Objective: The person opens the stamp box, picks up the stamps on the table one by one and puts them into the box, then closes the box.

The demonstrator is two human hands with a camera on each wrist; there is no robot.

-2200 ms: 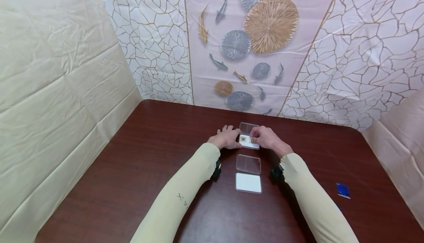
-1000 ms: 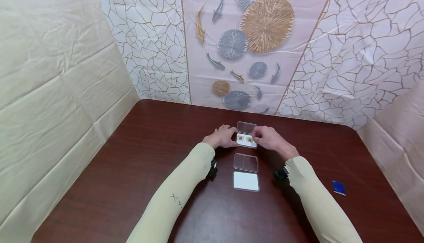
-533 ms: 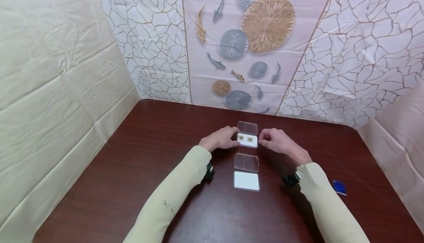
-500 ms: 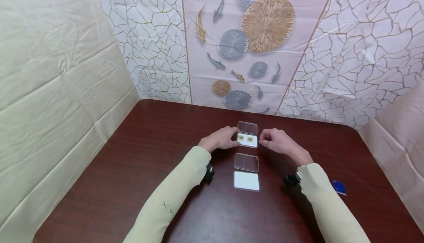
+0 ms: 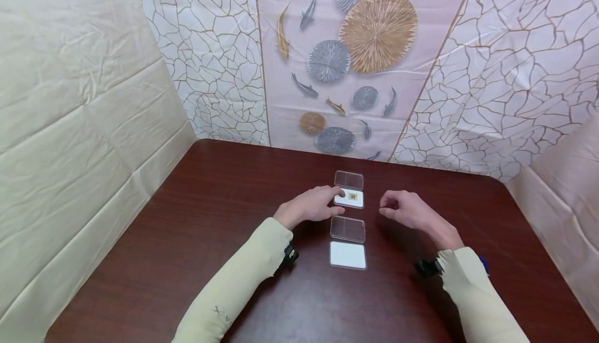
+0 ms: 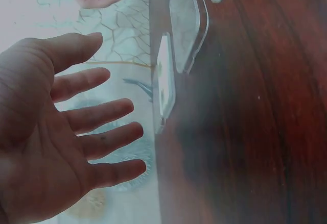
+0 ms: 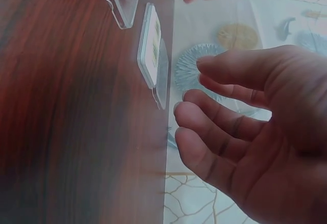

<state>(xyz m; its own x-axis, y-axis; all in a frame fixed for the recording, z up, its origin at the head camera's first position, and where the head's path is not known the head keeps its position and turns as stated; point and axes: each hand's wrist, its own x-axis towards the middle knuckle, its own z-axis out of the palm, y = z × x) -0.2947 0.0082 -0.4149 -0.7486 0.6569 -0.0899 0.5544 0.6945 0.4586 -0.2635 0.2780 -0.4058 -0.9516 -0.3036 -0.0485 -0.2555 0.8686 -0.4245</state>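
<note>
The far clear plastic case (image 5: 358,201) lies open with its transparent lid (image 5: 349,179) folded back. On its white insert sits a small gold square (image 5: 353,196) with a dark mark. My left hand (image 5: 314,205) is at the case's left side, its index finger overlapping the insert and covering a second square in the head view. In the left wrist view the fingers (image 6: 104,114) are spread, with nothing held. My right hand (image 7: 255,122) is to the right of the case, away from it, fingers loosely curved and without anything in them.
Nearer on the dark wooden table (image 5: 299,301) lies a second open case, with a clear lid (image 5: 348,229) and a plain white base (image 5: 348,255). A blue packet (image 5: 484,265) is mostly hidden behind the right sleeve. Patterned cloth (image 5: 309,73) hangs behind the table.
My right hand has drawn back rightward from the far case, exposing the right gold square. My left hand has loosened from the case's left edge and shifted slightly toward me.
</note>
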